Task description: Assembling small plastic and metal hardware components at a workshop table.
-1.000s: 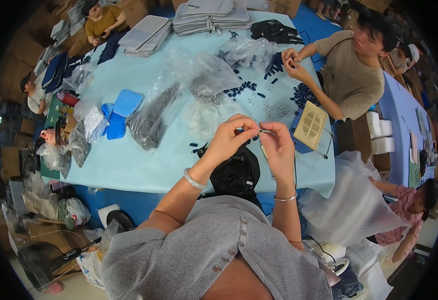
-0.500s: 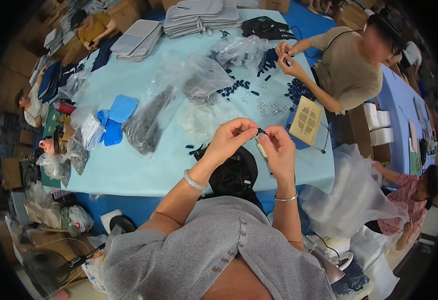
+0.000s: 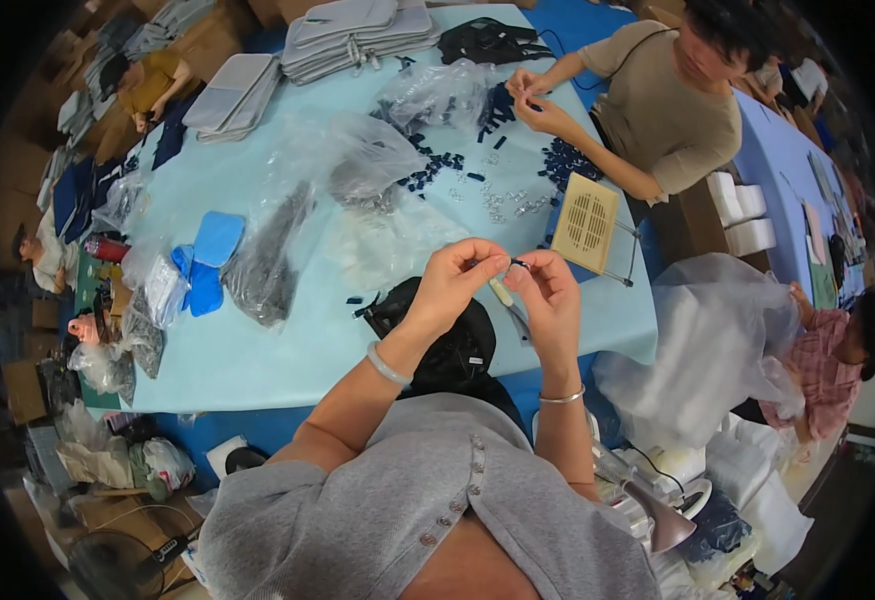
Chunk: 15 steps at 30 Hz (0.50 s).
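Both of my hands meet above the near part of the table, fingertips nearly touching. Between them is a small dark strap piece, partly hidden by the fingers. My left hand pinches one end of it with thumb and forefinger. The other end is pinched by my right hand. Just under the right hand a slim tool with a pale handle shows; whether that hand touches it, I cannot tell. A black fabric bag lies below my hands at the table's near edge.
Dark blue strap pieces and metal clips lie scattered beyond my hands. A beige perforated box stands to the right. Clear plastic bags lie left. At the far right, a co-worker handles a small piece. Grey cases are stacked behind.
The view has shifted, so the table's things sit farther left in it. My hands keep their pinch on the strap piece, now closer together.
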Tool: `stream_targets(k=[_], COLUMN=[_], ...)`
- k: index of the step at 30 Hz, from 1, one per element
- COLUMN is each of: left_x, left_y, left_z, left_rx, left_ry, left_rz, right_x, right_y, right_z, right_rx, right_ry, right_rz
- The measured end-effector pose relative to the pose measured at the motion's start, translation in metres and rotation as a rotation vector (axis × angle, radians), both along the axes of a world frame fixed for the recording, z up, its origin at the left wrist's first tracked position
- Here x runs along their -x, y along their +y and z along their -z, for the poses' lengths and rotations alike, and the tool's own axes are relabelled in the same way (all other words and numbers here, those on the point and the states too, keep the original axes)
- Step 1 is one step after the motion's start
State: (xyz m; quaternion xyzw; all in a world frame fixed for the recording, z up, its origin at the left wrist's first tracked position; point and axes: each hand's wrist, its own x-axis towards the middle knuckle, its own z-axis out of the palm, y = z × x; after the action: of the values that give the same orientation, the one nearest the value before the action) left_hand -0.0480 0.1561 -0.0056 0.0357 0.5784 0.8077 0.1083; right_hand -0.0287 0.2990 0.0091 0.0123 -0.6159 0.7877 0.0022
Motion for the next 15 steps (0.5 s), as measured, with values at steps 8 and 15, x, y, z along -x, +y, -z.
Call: stream_targets(k=[8, 15], left_x=[0.004, 0.002], left_y=[0.033, 0.047], left_z=[0.012, 0.007], left_rx=[0.021, 0.035], left_ry=[0.014, -0.165], left_rz=[-0.016, 0.122], right_x=[-0.004, -0.011], right_y=[0.021, 0.078], right_z=[0.017, 0.025], right_rx=[-0.116, -0.133], right_ry=[-0.004, -0.119], right_rz=[0.150, 0.258])
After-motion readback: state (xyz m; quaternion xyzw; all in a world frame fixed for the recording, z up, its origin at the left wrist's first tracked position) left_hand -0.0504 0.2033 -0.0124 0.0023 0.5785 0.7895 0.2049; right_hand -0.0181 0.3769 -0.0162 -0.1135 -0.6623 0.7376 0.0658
